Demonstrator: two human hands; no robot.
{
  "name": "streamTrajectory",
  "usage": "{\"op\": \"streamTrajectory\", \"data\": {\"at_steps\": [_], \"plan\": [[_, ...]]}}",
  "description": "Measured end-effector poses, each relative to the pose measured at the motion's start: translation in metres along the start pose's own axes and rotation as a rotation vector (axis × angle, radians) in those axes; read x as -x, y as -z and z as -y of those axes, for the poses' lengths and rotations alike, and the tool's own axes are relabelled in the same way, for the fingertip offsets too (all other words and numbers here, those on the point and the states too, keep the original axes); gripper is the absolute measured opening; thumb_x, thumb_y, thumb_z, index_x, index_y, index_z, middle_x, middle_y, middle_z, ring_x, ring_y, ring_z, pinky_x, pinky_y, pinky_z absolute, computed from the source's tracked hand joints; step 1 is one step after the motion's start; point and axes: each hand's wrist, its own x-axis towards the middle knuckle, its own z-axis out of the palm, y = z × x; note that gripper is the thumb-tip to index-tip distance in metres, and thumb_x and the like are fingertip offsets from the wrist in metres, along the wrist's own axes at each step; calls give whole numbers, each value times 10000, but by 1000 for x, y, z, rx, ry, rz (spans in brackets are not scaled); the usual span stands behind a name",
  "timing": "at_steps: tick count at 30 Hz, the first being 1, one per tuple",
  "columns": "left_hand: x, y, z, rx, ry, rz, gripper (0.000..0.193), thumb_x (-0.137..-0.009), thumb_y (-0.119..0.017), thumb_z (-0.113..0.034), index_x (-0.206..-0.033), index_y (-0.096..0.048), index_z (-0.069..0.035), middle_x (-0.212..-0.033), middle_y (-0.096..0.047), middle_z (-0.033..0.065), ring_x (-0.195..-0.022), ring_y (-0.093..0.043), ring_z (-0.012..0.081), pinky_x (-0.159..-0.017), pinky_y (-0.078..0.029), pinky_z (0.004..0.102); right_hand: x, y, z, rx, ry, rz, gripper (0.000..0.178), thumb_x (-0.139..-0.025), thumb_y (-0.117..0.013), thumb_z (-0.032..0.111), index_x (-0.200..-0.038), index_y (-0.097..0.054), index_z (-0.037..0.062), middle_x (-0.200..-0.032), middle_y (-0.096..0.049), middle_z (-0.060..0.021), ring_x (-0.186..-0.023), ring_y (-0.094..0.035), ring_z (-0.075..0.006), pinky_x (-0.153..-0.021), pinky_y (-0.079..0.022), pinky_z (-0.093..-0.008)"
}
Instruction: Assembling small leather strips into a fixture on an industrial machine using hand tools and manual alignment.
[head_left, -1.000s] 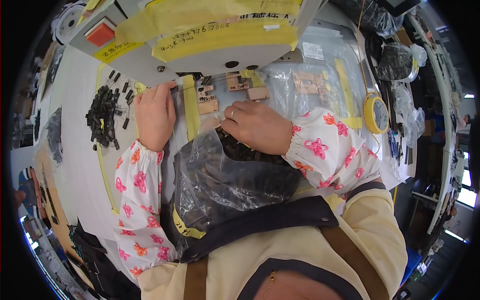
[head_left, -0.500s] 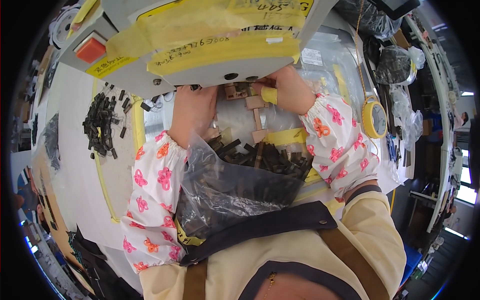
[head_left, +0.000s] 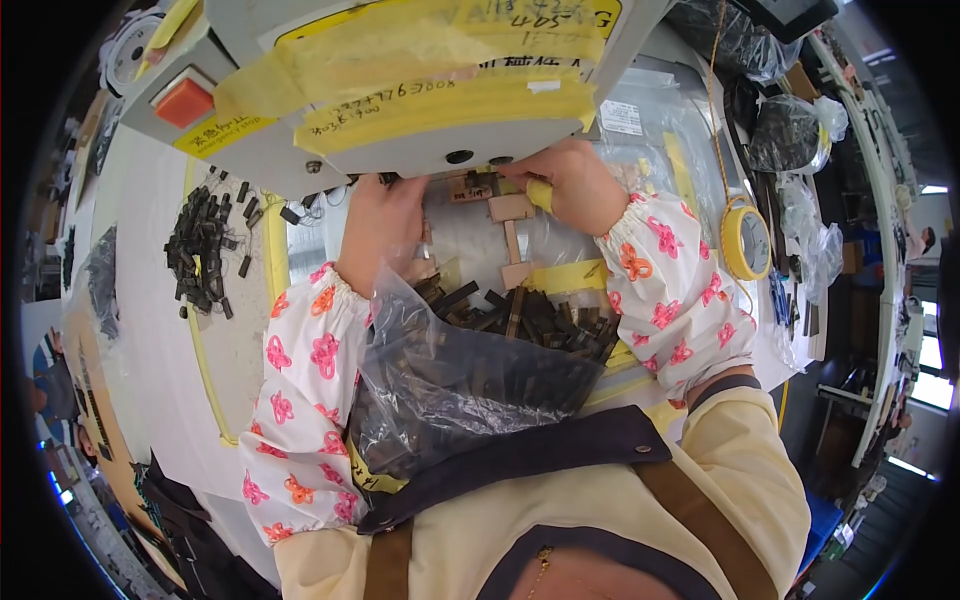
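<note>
One left hand [head_left: 380, 222] and one right hand [head_left: 577, 188] were at the grey machine's [head_left: 395, 152] lower edge; neither grip could be told.

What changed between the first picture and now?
The right hand left the clear bag's mouth, moving up and rightward to the grey machine's lower edge; the left hand shifted rightward there too. Any hold is hidden. The black-parts pile and yellow tape roll stayed put.

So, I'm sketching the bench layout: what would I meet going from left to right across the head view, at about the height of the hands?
Crumpled dark plastic, pile of small black parts, left hand, right hand, roll of yellow tape, clear plastic.
</note>
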Motion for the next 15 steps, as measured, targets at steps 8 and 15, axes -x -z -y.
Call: {"op": "streamTrajectory", "data": {"at_steps": [8,15], "plan": [[-9,1,-8,-114,-24,-67,389,-668,-449,140,-972,-622,-31,-983,-565,176,-902,-538,349,-769,-446,391,0,5,-1,55,20,27,133,-677,-611,13,-807,-641,7,-829,-600,-124,-770,-586,-318,-686,-483,-375],[-7,0,-9,-65,-14,-36,357,-661,-480,115,-947,-631,-37,-1004,-570,169,-912,-529,358,-795,-440,395,0,5,-2,99,27,39,142,-677,-614,16,-815,-645,11,-835,-600,-120,-775,-584,-320,-695,-482,-379]]}}
